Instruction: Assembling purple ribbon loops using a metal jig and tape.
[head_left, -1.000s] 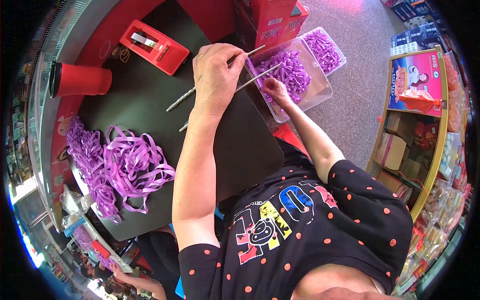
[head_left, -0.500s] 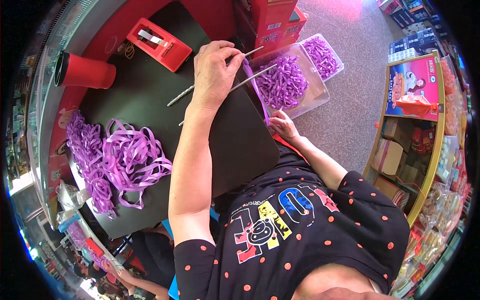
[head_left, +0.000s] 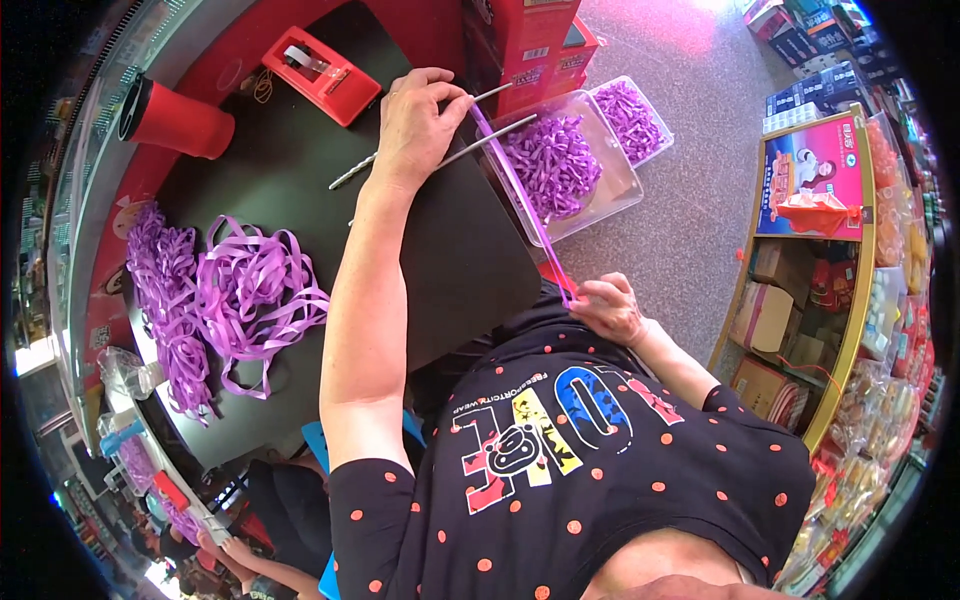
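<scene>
While the left hand (head_left: 415,125) sits over two thin metal rods (head_left: 487,141) near the far edge of the dark surface (head_left: 450,270), a strip of purple ribbon (head_left: 556,264) runs straight from its fingertips to the right hand (head_left: 608,310). The left grip is a pinch, thumb and forefinger closed on the ribbon's upper end right beside one rod; whether those fingers also hold the rod, I cannot tell. The right grip is closed around the ribbon's lower end, just in front of the person's black spotted shirt (head_left: 600,470). Between the hands, the strip passes along the near side of a clear plastic box (head_left: 622,195) that holds a heap of short purple pieces (head_left: 555,165). Touching or just beside it is a smaller tub (head_left: 660,150), also filled with purple pieces, and red cartons (head_left: 525,60) stand close by. Over on the left of the surface lie a loose tangle of long ribbon (head_left: 255,300) and, next to it, a denser bundle (head_left: 165,290). Farther up are a red tape dispenser (head_left: 325,80) and a red cup (head_left: 185,122) tipped at a slant in the view.
</scene>
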